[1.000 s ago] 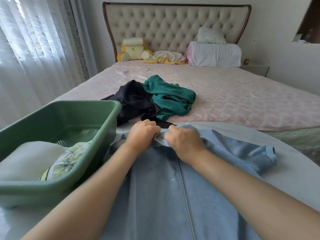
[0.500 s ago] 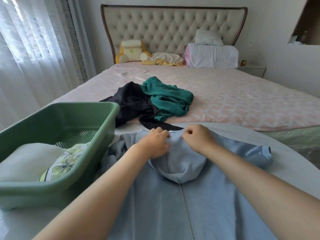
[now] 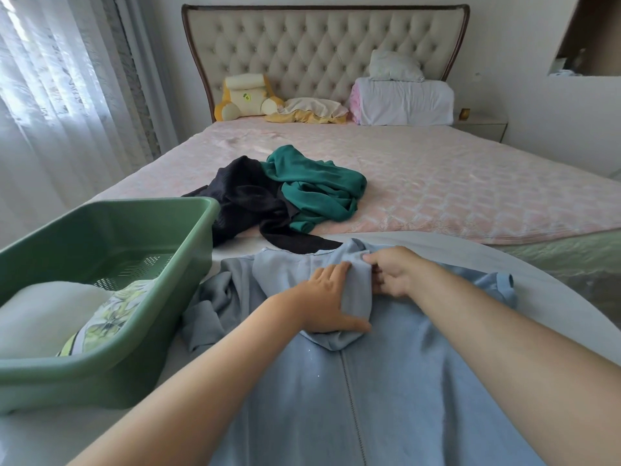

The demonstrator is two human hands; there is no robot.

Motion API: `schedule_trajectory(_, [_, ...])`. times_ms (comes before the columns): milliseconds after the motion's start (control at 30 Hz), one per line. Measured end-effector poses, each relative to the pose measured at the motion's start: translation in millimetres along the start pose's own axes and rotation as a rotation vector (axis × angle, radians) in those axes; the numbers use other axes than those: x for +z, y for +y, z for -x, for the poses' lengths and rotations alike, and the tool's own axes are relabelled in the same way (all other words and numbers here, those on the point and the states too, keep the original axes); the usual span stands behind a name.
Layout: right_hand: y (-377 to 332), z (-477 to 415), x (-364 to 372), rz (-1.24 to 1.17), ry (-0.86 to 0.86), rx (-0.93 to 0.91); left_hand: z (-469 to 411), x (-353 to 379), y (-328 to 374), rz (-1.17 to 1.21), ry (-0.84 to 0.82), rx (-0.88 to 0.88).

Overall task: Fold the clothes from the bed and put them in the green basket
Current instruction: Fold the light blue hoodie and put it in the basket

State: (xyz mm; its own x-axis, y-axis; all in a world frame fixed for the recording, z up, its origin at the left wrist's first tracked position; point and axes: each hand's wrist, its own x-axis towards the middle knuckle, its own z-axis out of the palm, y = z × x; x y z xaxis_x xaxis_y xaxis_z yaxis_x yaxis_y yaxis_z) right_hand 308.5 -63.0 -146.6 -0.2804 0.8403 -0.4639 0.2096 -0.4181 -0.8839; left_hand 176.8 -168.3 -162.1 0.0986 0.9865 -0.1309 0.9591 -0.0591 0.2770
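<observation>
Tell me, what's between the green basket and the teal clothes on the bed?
A crumpled black garment lies between the green basket and the teal garment, touching the teal one, in the head view.

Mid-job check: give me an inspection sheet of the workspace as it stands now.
Surface: bed with pink quilted cover; pale sheet at the near end under the work.
Job's things: blue zip garment spread flat, hood turned down over its chest; black garment and teal garment in a heap, unfolded; green basket holding a white item and a floral item.
Clutter: plush toy, yellow cloth, pillows by the headboard.
Grippers: left hand flat on the hood; right hand pinching its edge.
Cables: nothing seen.
Surroundings: curtains on the left, nightstand on the right.
</observation>
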Motion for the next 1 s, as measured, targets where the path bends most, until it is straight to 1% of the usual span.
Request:
schedule_trajectory(33, [1, -1, -2, -0.101, -0.042, 0.017, 3, 0, -1, -0.003, 0.007, 0.001])
schedule_trajectory(67, [3, -4, -5, -0.137, -0.05, 0.022, 5, 1, -3, -0.011, 0.013, 0.01])
schedule_trajectory(100, [5, -4, -8, -0.122, -0.014, 0.017, 8, 2, -5, -0.022, 0.005, 0.024])
schedule_trajectory(133, [8, -5, -12, -0.022, 0.066, -0.015, 10, 4, -7, -0.038, -0.023, 0.038])
schedule_trajectory(167, [12, -6, -16, 0.178, 0.172, -0.07, 13, 7, -8, -0.064, -0.061, 0.054])
schedule_trajectory(233, [17, -7, -25, 0.791, 0.41, -0.238, 15, 12, -10, -0.096, -0.131, 0.071])
schedule_trajectory(267, [18, -7, -26, 1.007, 0.48, -0.361, 15, 14, -11, -0.079, -0.145, 0.068])
schedule_trajectory(300, [19, -4, -24, 1.132, 0.508, -0.478, 15, 15, -10, -0.011, -0.133, 0.057])
schedule_trajectory(333, [19, -3, -20, 1.195, 0.511, -0.583, 14, 13, -9, 0.115, -0.086, 0.03])
schedule_trajectory(400, [18, -2, -8, 1.246, 0.448, -0.728, 10, 9, -6, 0.37, 0.089, -0.02])
schedule_trajectory(433, [20, -3, -1, 1.263, 0.384, -0.757, 9, 9, -5, 0.352, 0.179, -0.029])
schedule_trajectory(467, [25, -5, 6, 1.267, 0.303, -0.75, 9, 9, -7, 0.224, 0.234, -0.035])
schedule_trajectory(500, [30, -6, 11, 1.271, 0.219, -0.709, 10, 11, -9, 0.084, 0.229, -0.041])
schedule_trajectory(533, [35, -9, 13, 1.287, 0.145, -0.653, 11, 14, -13, -0.018, 0.156, -0.056])
schedule_trajectory(567, [40, -10, 14, 1.33, 0.087, -0.585, 13, 17, -16, -0.067, 0.051, -0.09])
schedule_trajectory(633, [48, -13, 11, 1.417, 0.026, -0.473, 15, 18, -21, -0.08, -0.097, -0.142])
schedule_trajectory(700, [49, -17, 7, 1.451, 0.016, -0.428, 12, 15, -25, -0.076, -0.112, -0.158])
schedule_trajectory(800, [45, -18, 5, 1.478, 0.038, -0.413, 11, 10, -35, -0.121, -0.036, -0.254])
schedule_trajectory(867, [44, -18, 6, 1.507, 0.05, -0.41, 13, 11, -45, -0.119, -0.079, -0.324])
schedule_trajectory(933, [41, -16, 8, 1.548, 0.059, -0.393, 16, 11, -49, -0.117, -0.117, -0.34])
schedule_trajectory(1000, [36, -13, 13, 1.6, 0.09, -0.395, 19, 3, -49, -0.173, -0.081, -0.309])
